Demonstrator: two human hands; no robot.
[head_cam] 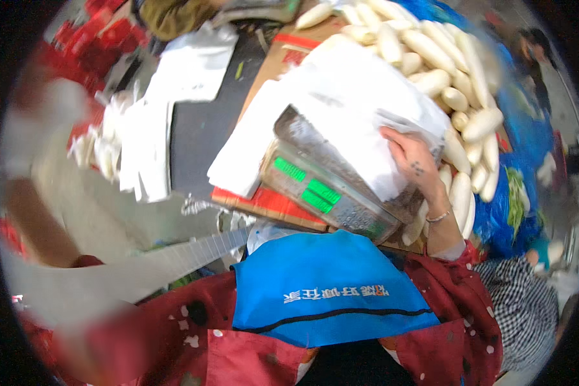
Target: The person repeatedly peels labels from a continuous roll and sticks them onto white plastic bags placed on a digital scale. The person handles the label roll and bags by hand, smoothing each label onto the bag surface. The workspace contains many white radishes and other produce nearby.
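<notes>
My right hand [412, 161] is closed on a thin white sheet [350, 87], paper or plastic, creased under its fingers. The sheet drapes over the metal pan [299, 128] of a digital scale and onto the white radishes [424, 50] heaped behind it. Green digits glow on the scale's front panel [340, 207], which faces me. Under the scale lies a flattened cardboard box [265, 205] with red print, partly covered by more white sheeting [243, 144]. At the far left a forearm in a dark red cuff, seemingly my left, runs into blur; its hand cannot be made out.
White bags [188, 67] lie on a dark tabletop [198, 125]. Left of them hangs a bunch of white plastic [111, 140]. Blue plastic sheeting [492, 222] and leafy greens [515, 198] border the radishes. Close on my right is a person in checked cloth [521, 313].
</notes>
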